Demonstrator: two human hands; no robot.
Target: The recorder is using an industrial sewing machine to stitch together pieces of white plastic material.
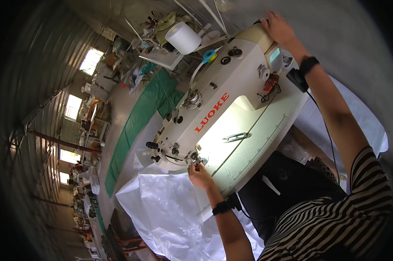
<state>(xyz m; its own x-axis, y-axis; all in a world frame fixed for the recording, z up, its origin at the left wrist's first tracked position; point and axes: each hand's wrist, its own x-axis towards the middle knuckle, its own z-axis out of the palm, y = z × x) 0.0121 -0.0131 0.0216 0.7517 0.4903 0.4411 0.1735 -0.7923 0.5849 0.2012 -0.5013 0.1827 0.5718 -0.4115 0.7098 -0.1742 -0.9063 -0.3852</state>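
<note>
A white industrial sewing machine stands before me, tilted in the view, its work light shining on the bed. My left hand is at the needle and presser foot, thumb and fingers pinched together. Whatever lies between those fingertips is too small to make out. At the far right end of the machine, my right hand lies over the dark handwheel, fingers curved about its edge. Metal thread snips rest on the lit bed, right of my left hand.
Crumpled white plastic sheeting hangs beside the machine's left end. A white thread cone stands behind the machine. Green cloth stretches across the floor. A small red object with a black cord hangs by the machine's pillar. Cables trail from both wrist straps.
</note>
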